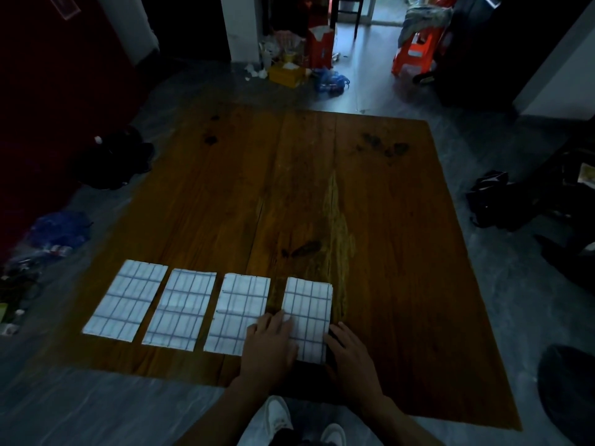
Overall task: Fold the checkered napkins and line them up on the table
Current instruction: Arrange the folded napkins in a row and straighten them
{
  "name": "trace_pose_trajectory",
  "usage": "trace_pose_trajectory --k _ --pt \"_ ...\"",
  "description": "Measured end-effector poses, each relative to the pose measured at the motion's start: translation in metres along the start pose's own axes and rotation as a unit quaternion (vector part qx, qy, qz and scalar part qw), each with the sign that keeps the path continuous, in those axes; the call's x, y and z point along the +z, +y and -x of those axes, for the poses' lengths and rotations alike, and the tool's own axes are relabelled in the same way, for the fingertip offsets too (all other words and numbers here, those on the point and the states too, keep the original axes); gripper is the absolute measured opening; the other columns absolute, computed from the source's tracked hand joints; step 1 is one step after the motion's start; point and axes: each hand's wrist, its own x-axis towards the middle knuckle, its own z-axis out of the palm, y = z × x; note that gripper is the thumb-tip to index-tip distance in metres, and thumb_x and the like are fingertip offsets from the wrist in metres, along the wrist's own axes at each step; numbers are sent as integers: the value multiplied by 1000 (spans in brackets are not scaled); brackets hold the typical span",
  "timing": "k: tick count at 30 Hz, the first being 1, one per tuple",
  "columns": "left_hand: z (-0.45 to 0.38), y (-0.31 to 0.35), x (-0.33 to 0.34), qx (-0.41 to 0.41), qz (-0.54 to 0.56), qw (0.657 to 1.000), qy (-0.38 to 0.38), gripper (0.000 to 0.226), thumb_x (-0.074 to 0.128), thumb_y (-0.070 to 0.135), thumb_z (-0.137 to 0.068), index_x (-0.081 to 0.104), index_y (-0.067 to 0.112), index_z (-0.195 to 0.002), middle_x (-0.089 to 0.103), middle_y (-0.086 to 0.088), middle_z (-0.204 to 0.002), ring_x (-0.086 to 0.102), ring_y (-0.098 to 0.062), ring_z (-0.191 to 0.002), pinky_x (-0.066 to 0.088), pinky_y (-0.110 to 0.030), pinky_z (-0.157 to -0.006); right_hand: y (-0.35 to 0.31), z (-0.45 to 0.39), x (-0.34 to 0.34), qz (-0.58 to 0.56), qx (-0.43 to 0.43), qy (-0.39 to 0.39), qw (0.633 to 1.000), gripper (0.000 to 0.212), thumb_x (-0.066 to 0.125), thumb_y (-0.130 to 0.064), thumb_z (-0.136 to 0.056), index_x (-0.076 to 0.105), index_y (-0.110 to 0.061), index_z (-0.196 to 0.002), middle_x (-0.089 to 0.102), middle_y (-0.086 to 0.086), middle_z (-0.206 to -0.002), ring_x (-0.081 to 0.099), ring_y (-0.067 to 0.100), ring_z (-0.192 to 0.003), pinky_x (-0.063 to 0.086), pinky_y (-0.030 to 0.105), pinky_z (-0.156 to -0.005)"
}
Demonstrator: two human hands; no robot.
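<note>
Several folded white checkered napkins lie in a row near the front edge of the wooden table [322, 188]. From left they are the first napkin [127, 299], the second napkin [182, 309], the third napkin [238, 307] and the rightmost napkin [309, 312]. My left hand [272, 344] lies flat with straight fingers on the lower left part of the rightmost napkin and overlaps the third napkin's corner. My right hand [349, 349] touches the rightmost napkin's lower right edge with loosely bent fingers.
The table is low and stands on a grey floor. White shoes [277, 416] show below its front edge. Dark bags [492, 201] lie on the floor at the right, a blue bag [54, 236] at the left, and boxes with clutter [289, 72] beyond the far edge.
</note>
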Motion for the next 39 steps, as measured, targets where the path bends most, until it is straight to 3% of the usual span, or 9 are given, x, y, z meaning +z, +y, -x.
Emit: trace_pose_trajectory --k 5,13,29,39 --pt "5 -1 1 1 -14 1000 -6 52 72 47 -72 60 25 -118 60 -3 -123 58 -26 -109 53 -43 -81 -1 -2 0 1 -14 0 1000 72 96 -26 -42 70 -17 -109 68 1 -117 64 24 -112 43 29 -94" --pt "20 -3 -1 -10 -9 1000 12 51 76 42 -72 62 27 -118 63 -1 -113 61 -24 -105 54 -39 -79 -5 -4 3 -5 -23 -3 1000 64 94 -23 -46 72 -17 -106 68 1 -118 63 24 -115 38 28 -96" --pt "27 -11 -4 -21 -20 1000 6 60 82 41 -63 63 26 -118 63 1 -113 59 -23 -108 52 -41 -85 -10 -10 5 -14 -68 27 997 56 90 -20 -54 70 -16 -106 67 2 -117 60 20 -115 34 30 -104" --pt "29 -14 -5 -32 -10 999 12 62 83 39 -60 64 24 -117 63 1 -112 59 -23 -106 53 -41 -83 -14 -11 11 -16 -52 -3 999 54 89 -21 -59 69 -17 -110 65 2 -122 58 26 -121 38 30 -100"
